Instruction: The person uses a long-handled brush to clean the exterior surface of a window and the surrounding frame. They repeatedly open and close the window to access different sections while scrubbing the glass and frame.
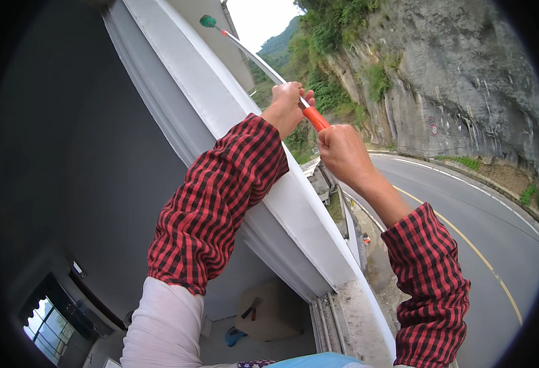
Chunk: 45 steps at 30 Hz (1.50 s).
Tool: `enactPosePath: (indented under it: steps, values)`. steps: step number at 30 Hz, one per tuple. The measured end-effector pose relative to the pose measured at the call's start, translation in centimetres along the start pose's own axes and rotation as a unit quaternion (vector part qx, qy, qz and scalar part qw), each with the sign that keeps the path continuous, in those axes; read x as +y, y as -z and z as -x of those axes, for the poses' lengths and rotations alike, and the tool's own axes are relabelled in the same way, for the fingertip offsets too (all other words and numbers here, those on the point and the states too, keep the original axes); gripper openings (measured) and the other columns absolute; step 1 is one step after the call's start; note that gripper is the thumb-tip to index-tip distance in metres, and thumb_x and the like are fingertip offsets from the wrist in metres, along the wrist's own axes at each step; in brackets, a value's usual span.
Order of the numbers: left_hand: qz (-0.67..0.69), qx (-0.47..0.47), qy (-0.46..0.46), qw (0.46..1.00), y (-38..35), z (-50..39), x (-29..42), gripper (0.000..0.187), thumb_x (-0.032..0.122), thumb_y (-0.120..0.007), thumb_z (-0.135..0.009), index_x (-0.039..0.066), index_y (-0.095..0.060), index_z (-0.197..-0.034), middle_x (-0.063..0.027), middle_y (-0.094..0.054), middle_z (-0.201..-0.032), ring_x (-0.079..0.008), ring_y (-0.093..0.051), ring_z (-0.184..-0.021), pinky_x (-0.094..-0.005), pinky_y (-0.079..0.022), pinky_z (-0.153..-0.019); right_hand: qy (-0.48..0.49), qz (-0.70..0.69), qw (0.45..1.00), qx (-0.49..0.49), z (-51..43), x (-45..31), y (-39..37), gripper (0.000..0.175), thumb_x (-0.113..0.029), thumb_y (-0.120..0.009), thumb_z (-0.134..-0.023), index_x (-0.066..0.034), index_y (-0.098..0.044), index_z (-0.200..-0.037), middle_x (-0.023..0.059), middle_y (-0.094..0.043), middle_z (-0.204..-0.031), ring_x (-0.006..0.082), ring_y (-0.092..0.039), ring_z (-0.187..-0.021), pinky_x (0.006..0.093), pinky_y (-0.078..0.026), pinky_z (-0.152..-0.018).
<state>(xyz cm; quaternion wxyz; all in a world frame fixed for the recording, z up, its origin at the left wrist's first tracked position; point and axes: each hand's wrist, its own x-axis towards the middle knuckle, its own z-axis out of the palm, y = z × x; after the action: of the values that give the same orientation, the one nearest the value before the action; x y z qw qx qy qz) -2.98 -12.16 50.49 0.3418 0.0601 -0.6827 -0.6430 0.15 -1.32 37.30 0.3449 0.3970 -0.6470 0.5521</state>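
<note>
A long-handled brush [269, 70] reaches out past the white window frame, slanting up to the left. Its small round head of green bristles [208, 21] is at the far end, beside a pale outer wall [218, 43]. My left hand [291, 105] curls around the metal pole just above the orange grip [316, 119]. Lower down, my right hand [344, 152] is closed around the bottom of that grip. Red-and-black checked sleeve covers are on both forearms. The left forearm crosses in front of the window frame [292, 202]; the right arm is outside it.
Below the opening are a dirty sill [359, 308] and sliding-window tracks [329, 322]. Outside, a curved road [458, 230] runs beneath a rock cliff [476, 78]. Indoors, a scraper [253, 307] lies on a brown board or box [274, 322], near a blue object [235, 336].
</note>
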Motion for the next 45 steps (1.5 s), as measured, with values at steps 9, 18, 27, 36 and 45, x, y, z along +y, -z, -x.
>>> enactPosePath:
  steps: [9, 18, 27, 36, 45]
  values:
    - [0.088, -0.027, -0.083, 0.992, 1.8, -5.7, 9.3, 0.002, -0.001, -0.035, -0.091, -0.002, -0.034, -0.091, -0.0149, -0.043, -0.083, -0.0213, -0.044, -0.065, -0.0379, -0.044, -0.058, 0.055, 0.056, 0.997, -0.011, -9.7, -3.6, -0.9, 0.011, -0.004, -0.055, -0.073, -0.004, -0.066, -0.075, 0.0174, -0.065, -0.08, 0.0336, -0.064, -0.08, 0.0426, -0.051, -0.072]
    - [0.126, -0.119, 0.015, 0.985, -1.2, -2.2, 2.3, 0.002, 0.0, -0.038, -0.094, -0.001, -0.039, -0.094, -0.0126, -0.044, -0.087, -0.0226, -0.046, -0.07, -0.0469, -0.048, -0.071, 0.095, 0.107, 0.989, 0.047, -2.3, 4.8, 0.9, 0.008, -0.005, -0.06, -0.073, -0.0036, -0.062, -0.066, 0.0178, -0.057, -0.077, 0.0343, -0.06, -0.067, 0.0422, -0.051, -0.064]
    - [0.071, -0.184, 0.084, 0.977, -6.1, 7.1, -5.2, 0.007, -0.001, -0.041, -0.093, -0.001, -0.038, -0.1, -0.0135, -0.043, -0.092, -0.0225, -0.05, -0.076, -0.0487, -0.049, -0.078, 0.106, 0.114, 0.981, 0.115, 9.4, 10.2, 5.4, 0.022, -0.004, -0.064, -0.076, -0.0001, -0.055, -0.057, 0.015, -0.055, -0.076, 0.0296, -0.057, -0.059, 0.0376, -0.048, -0.053]
    - [0.042, -0.286, 0.122, 0.949, -6.1, 16.1, -8.7, 0.02, 0.013, -0.052, -0.091, 0.012, -0.033, -0.097, -0.0073, -0.05, -0.088, -0.021, -0.056, -0.077, -0.0395, -0.05, -0.072, 0.051, 0.135, 0.979, 0.147, 19.1, 8.4, 7.8, 0.028, 0.002, -0.064, -0.072, -0.0005, -0.043, -0.054, 0.0147, -0.05, -0.072, 0.0302, -0.052, -0.052, 0.0387, -0.042, -0.044]
    - [0.109, -0.177, 0.028, 0.978, -5.4, 8.1, -1.0, 0.024, 0.029, -0.05, -0.093, 0.01, -0.041, -0.083, 0.0014, -0.039, -0.061, -0.0111, -0.042, -0.051, -0.0314, -0.044, -0.052, 0.016, 0.191, 0.981, 0.002, 19.0, 5.0, 8.8, 0.015, 0.002, -0.062, -0.063, -0.0016, -0.05, -0.057, 0.0153, -0.046, -0.071, 0.0298, -0.054, -0.054, 0.0395, -0.045, -0.046]
